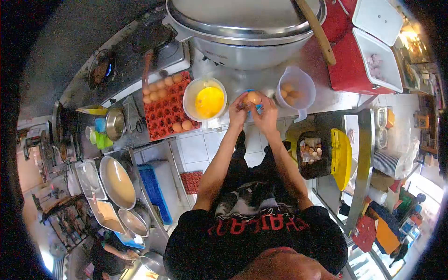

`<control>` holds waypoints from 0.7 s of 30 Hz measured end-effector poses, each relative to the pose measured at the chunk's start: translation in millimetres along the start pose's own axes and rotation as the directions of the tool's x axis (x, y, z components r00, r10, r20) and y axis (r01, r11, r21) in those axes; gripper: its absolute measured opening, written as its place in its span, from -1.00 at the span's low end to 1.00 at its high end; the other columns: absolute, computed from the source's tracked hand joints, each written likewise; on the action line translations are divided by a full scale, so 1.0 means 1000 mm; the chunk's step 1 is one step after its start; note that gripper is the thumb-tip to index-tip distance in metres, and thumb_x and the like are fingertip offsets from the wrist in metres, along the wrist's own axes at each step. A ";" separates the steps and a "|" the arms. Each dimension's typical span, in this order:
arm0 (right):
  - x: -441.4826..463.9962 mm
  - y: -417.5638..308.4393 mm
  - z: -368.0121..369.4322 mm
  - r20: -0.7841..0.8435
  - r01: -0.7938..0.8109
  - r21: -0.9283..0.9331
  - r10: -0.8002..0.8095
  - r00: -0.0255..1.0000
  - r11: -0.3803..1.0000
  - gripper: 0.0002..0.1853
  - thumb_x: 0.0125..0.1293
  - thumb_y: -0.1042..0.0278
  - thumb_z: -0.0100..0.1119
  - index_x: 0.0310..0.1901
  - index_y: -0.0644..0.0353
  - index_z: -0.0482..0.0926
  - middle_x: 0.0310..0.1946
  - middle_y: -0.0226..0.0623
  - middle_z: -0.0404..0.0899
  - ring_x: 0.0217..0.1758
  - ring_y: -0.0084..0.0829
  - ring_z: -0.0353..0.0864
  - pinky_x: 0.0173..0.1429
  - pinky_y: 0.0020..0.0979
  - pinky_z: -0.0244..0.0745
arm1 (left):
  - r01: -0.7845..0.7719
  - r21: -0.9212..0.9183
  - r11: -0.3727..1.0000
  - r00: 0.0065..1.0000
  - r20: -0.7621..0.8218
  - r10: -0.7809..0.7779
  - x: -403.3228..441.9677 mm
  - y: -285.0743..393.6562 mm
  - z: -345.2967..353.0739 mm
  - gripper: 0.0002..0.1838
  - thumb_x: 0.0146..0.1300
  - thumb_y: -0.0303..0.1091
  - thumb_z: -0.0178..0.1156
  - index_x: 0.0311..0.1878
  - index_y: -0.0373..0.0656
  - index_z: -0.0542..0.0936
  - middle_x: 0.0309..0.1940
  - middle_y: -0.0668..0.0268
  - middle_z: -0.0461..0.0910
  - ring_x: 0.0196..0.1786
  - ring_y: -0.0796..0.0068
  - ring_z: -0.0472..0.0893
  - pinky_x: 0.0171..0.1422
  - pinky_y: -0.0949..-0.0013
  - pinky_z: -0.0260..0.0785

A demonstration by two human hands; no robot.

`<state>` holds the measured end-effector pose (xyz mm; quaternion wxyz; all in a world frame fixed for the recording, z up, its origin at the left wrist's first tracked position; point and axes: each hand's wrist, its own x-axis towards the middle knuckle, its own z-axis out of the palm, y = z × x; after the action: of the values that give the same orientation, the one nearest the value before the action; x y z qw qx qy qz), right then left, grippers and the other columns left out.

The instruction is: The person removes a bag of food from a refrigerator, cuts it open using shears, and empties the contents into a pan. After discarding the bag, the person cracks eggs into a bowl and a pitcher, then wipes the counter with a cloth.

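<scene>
A brown egg (253, 98) is held at the counter's near edge between my two hands. My left hand (236, 112) closes on its left side with curled fingers, and my right hand (266, 115) wraps it from the right. Under the fingers shows part of a blue object (258, 107), its kind hidden. To the left stands a white tub (187, 100) holding beaten-looking yellow egg (209, 101). A translucent measuring jug (308, 86) with several whole eggs (290, 94) sits to the right. Beyond the tub lies a red egg tray (161, 114), partly filled with brown eggs (163, 86).
A large lidded pot (247, 51) with a wooden paddle (317, 32) stands behind my hands. At far left a stove flame (108, 70) burns. A bin with a yellow lid (342, 158) holds eggshells (311, 153) below right. A red cooler (343, 65) stands open. Another person's arm (116, 252) shows lower left.
</scene>
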<state>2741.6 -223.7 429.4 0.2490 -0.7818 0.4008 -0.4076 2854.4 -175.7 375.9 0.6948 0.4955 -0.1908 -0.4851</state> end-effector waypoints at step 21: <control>0.030 0.086 0.040 0.642 -0.778 0.530 0.439 0.628 0.337 -0.69 0.39 0.37 0.06 0.12 0.18 0.52 -0.25 -0.37 0.62 -0.39 -0.63 0.56 -0.30 -0.56 0.49 | 0.188 0.084 0.979 0.979 -0.102 -0.179 0.016 -0.020 -0.016 -0.62 0.21 -0.42 -0.05 0.07 -0.31 0.51 -0.08 0.15 0.55 -0.11 0.37 0.59 -0.16 0.38 0.52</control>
<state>2748.8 -293.7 359.4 0.7685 -0.4403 0.3937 -0.2461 2863.9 -181.9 348.2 0.6314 0.5653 -0.1338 -0.5137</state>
